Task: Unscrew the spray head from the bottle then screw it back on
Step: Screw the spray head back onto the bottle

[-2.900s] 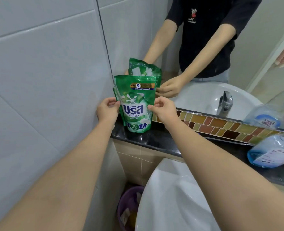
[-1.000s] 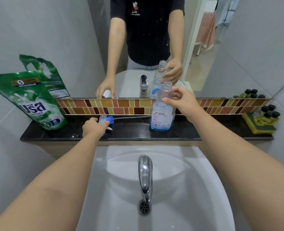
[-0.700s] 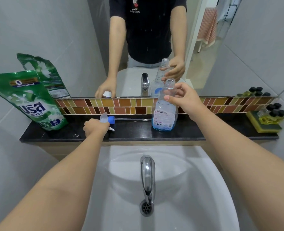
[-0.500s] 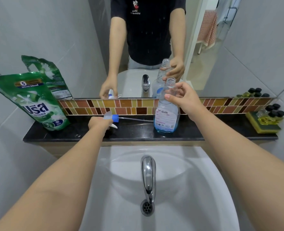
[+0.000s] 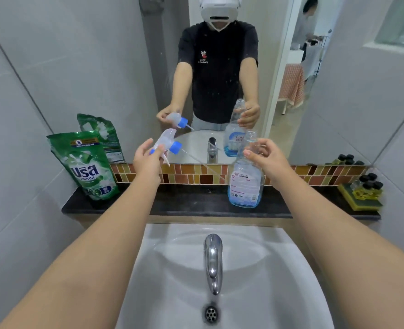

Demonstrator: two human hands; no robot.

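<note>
A clear plastic bottle [image 5: 245,184] with a little blue liquid stands upright on the black ledge [image 5: 196,205], its neck open. My right hand [image 5: 266,156] grips the bottle's upper part just below the neck. My left hand [image 5: 147,157] holds the spray head [image 5: 169,142] in the air to the left of the bottle. The head is translucent with a blue screw collar, and its thin dip tube [image 5: 201,163] slants down to the right toward the bottle. The head is fully apart from the bottle.
A green detergent pouch [image 5: 87,166] leans on the ledge's left end. Small dark-capped bottles on a yellow sponge [image 5: 364,193] sit at the right end. A mirror [image 5: 220,79] rises behind the ledge. Below lies a white basin [image 5: 255,281] with a chrome tap [image 5: 212,260].
My left hand has lifted the spray head off the ledge and up into the air. My right hand stays on the bottle. The view has tilted upward.
</note>
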